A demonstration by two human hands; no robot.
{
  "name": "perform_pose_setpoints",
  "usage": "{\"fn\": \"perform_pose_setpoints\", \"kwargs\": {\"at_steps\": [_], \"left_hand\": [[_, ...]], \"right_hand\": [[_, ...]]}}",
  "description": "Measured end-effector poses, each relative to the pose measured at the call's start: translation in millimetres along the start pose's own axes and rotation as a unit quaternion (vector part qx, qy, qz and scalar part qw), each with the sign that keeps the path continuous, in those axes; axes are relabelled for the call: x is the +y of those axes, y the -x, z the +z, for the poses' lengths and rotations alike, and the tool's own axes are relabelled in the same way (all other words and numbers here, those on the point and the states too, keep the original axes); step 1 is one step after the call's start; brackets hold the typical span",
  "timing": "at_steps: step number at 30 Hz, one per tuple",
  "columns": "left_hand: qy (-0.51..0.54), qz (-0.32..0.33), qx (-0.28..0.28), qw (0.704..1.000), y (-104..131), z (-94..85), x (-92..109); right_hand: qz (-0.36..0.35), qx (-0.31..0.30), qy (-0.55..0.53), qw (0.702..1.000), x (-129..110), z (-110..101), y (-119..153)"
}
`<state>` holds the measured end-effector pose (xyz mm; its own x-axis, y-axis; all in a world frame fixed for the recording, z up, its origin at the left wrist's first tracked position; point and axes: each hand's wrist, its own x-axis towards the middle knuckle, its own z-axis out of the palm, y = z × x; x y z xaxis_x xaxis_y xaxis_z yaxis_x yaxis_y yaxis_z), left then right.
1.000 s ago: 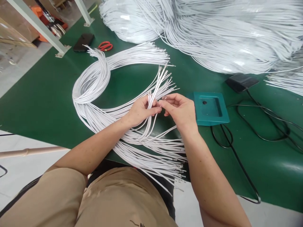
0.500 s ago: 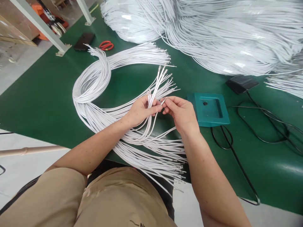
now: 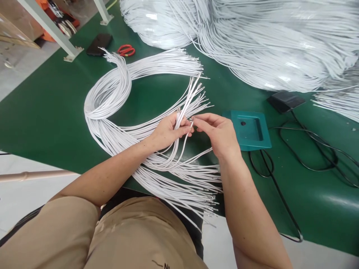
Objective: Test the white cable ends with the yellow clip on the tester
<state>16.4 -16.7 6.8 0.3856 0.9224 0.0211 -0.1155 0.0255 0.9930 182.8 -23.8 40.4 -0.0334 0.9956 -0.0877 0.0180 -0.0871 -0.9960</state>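
Note:
In the head view my left hand [image 3: 165, 133] is closed around several white wires [image 3: 187, 100], whose metal-tipped ends stick up past the fingers. Thumb and forefinger of my right hand [image 3: 225, 137] pinch at the tip of a single white wire [image 3: 186, 135], right beside the left fingertips. That wire also passes by my left thumb; the exact contact at its tip is too small to make out. Under both hands lies a looped bundle of white wires [image 3: 108, 93], its loose ends fanned toward the right.
A large heap of white wires [image 3: 266, 45] covers the back right of the green table [image 3: 42, 112]. Right of my hands sit a teal tray-like device [image 3: 244, 144], a black box [image 3: 284, 101] and black cables [image 3: 280, 188]. Red-handled scissors [image 3: 126, 50] and a dark flat object [image 3: 98, 45] lie behind.
My right hand has shifted slightly, its thumb and forefinger now more stretched out at the wire tip. The left hand keeps its hold. The whole view has moved a little.

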Motion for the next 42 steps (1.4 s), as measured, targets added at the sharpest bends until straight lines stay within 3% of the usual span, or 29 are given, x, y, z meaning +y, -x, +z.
{"fn": "perform_pose_setpoints", "kwargs": {"at_steps": [7,9,12,14,18,21,24,27,31,34,37,42], "left_hand": [[-0.018,0.029,0.033,0.999,0.8,1.5,3.9],[-0.029,0.038,0.022,0.999,1.3,1.1,4.7],[-0.053,0.047,-0.005,0.997,1.9,-0.7,4.1],[-0.061,0.042,-0.015,0.997,2.2,-2.0,3.2],[-0.075,0.011,-0.005,0.997,2.7,-3.5,2.4],[-0.062,0.008,0.003,0.998,2.0,-2.9,2.2],[-0.012,-0.010,0.002,1.000,0.5,-1.3,3.2],[0.062,-0.064,0.013,0.996,-1.1,-1.1,5.9],[0.151,-0.141,0.034,0.978,-4.2,-3.1,9.9],[0.139,-0.147,0.054,0.978,-7.1,-4.0,9.4],[0.069,-0.132,0.072,0.986,-9.8,-4.5,5.3],[-0.021,-0.113,0.077,0.990,-12.5,-4.9,0.7]], "right_hand": [[-0.017,0.013,0.033,0.999,0.9,3.7,0.3],[0.016,0.006,0.013,1.000,-0.7,4.8,0.5],[0.108,-0.055,-0.043,0.992,-3.1,3.3,1.5],[0.129,-0.066,-0.049,0.988,-4.1,1.6,2.2],[0.046,-0.013,-0.001,0.999,-4.5,0.2,3.3],[0.001,-0.045,0.073,0.996,-3.8,0.4,4.0],[-0.036,-0.037,0.171,0.984,-0.3,0.5,3.8],[-0.137,-0.007,0.306,0.942,5.8,0.8,3.0],[-0.289,-0.026,0.520,0.803,10.3,-2.1,2.1],[-0.303,-0.008,0.597,0.743,8.7,-9.6,0.7],[-0.269,0.027,0.635,0.723,6.6,-18.6,-2.7],[-0.219,-0.004,0.635,0.740,3.1,-27.4,-7.9]]}}
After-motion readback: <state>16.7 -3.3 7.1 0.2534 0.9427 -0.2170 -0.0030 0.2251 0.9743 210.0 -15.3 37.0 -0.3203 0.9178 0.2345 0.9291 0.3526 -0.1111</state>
